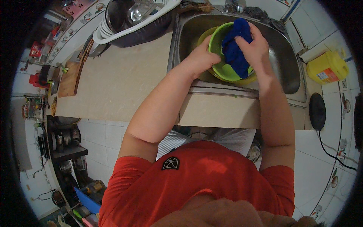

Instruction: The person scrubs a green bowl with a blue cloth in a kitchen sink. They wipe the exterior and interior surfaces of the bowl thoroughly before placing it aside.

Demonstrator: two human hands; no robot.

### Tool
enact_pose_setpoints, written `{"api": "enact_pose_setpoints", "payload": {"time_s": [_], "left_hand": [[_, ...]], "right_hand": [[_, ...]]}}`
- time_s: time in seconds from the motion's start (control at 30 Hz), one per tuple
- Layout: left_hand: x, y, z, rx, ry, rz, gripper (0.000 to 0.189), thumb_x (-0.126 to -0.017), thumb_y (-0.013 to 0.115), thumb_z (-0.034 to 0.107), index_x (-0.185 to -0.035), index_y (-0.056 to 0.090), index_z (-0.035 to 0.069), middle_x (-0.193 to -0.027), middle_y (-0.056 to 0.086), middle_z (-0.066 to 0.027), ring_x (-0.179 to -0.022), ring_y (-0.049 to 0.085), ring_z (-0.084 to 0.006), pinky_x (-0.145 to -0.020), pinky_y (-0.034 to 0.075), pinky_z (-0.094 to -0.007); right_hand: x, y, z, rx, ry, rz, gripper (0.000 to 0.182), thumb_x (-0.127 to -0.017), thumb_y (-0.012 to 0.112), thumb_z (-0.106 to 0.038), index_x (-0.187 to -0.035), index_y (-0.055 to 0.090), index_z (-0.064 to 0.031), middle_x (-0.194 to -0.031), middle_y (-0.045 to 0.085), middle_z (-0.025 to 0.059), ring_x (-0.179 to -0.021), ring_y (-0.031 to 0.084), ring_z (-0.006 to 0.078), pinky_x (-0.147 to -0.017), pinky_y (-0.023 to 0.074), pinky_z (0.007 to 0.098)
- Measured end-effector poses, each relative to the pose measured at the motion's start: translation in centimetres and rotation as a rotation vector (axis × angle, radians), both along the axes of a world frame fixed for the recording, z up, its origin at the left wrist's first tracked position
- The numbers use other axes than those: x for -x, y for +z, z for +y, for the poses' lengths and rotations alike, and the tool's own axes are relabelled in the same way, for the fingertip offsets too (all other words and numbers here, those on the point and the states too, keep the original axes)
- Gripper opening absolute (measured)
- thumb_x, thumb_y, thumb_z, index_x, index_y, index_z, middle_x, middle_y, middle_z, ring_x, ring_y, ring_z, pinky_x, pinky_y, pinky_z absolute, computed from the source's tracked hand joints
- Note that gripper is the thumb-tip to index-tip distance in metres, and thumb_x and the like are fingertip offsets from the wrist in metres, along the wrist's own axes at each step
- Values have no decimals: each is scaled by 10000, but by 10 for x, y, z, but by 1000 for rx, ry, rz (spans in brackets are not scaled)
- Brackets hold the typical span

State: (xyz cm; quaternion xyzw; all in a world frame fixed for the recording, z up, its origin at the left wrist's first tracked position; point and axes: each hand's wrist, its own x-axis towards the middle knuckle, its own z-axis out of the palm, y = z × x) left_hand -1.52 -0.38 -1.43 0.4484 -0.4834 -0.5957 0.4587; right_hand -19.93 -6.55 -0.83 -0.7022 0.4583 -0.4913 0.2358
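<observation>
Over the stainless steel sink I hold a bright green bowl tilted, its inside facing up and to the right. My left hand grips the bowl's left rim, the thumb over the edge. In my right hand is a dark blue cloth, bunched up and lying across the bowl's opening, covering much of the inside. Beneath the green bowl shows part of a yellow-green basin in the sink; its contents are mostly hidden.
A dark dish tub with a white rim holds plates and pans at the back left. A wooden cutting board lies on the left counter. On the right stand a yellow plastic jug and a black disc with a cable. A faucet rises behind the sink.
</observation>
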Motion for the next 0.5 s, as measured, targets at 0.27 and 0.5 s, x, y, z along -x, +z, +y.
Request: {"api": "enact_pose_setpoints", "payload": {"time_s": [0.27,0.5], "left_hand": [[-7,-11,-6,20,-35,-55,748,-739,590,-10,-1451,384,92,-1177,604,-76,-1015,588,-177,-871,474,-297],[1,1,-1,25,-13,-36,711,-721,564,-43,-1410,430,70,-1247,593,-84,-1128,579,-213,-993,444,-327]], "right_hand": [[-22,0,25,152,327,138,588,-792,666,-197,-1363,524,-202,-1144,661,141,-1014,645,322,-873,514,374],[0,0,4,65,9,87,559,-817,672,-213,-1352,527,-139,-1076,691,154,-963,668,333,-857,523,381]]}}
